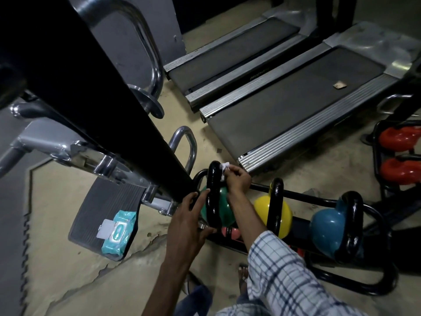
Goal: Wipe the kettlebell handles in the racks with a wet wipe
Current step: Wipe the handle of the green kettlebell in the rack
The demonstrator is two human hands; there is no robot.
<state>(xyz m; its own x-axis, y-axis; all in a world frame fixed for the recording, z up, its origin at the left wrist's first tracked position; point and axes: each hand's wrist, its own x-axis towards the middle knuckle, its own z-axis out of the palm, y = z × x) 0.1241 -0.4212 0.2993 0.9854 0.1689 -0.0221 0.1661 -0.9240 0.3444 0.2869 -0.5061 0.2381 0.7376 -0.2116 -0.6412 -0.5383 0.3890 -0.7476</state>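
A green kettlebell [224,208] with a black handle [214,192] sits at the left end of a low black rack [373,290]. My right hand [237,180] pinches a white wet wipe [224,168] against the top of that handle. My left hand [193,215] grips the lower part of the same handle and the rack end beside it. A yellow kettlebell [262,213] and a blue kettlebell [325,229], each with a black handle, stand further right in the rack.
A pack of wet wipes [117,234] lies with its lid open on a grey footplate [100,208] at the left. A thick black machine beam [109,99] crosses above. Two treadmills [296,106] lie behind. Red kettlebells [398,153] sit in another rack at the right.
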